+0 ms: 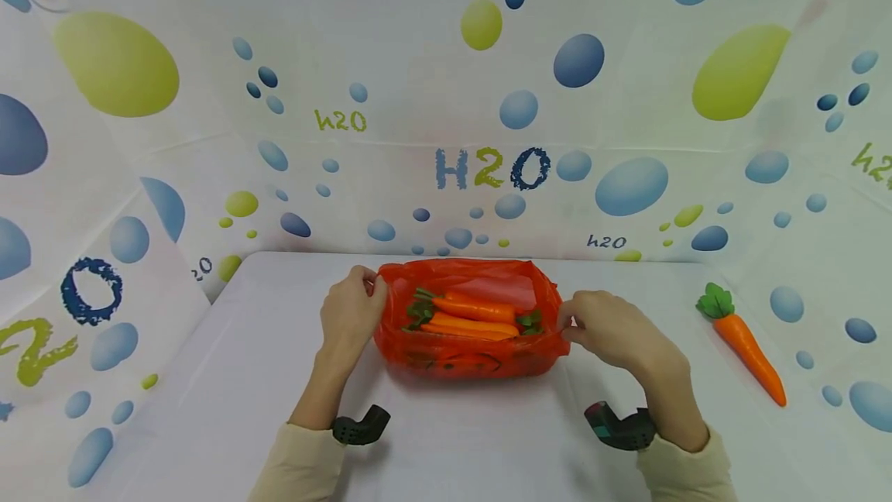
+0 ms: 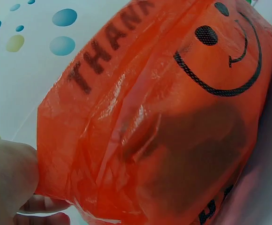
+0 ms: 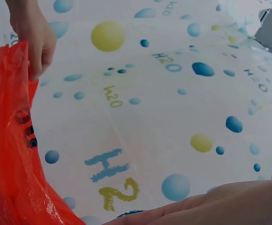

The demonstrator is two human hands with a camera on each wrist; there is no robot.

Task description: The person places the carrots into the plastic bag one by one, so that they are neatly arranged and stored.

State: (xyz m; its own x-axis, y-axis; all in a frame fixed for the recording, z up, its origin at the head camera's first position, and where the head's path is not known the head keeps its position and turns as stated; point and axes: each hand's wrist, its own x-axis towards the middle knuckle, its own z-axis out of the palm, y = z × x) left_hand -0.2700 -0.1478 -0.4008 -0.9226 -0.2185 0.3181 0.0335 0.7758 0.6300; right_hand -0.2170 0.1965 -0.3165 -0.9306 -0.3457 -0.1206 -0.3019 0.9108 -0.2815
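A red translucent plastic bag (image 1: 453, 366) lies on the white table with its mouth spread open upward. Inside it are several orange carrots (image 1: 474, 307) with green leafy tops. My left hand (image 1: 354, 304) pinches the bag's left edge between thumb and fingers. At the opposite end, my right hand (image 1: 613, 324) grips the right edge. Black "THANK" lettering and a smiling face show on the bag (image 2: 126, 117) in the left wrist view, with dark shapes behind the film. The right wrist view catches only part of the bag (image 3: 18, 164) and of the right hand (image 3: 211, 206).
A single carrot (image 1: 749, 355) with a green top lies at the right side of the table (image 1: 481, 440). Behind the table hangs a white sheet (image 1: 418, 45) printed with blue and green drops and "H2O". Each wrist carries a dark camera (image 1: 361, 424).
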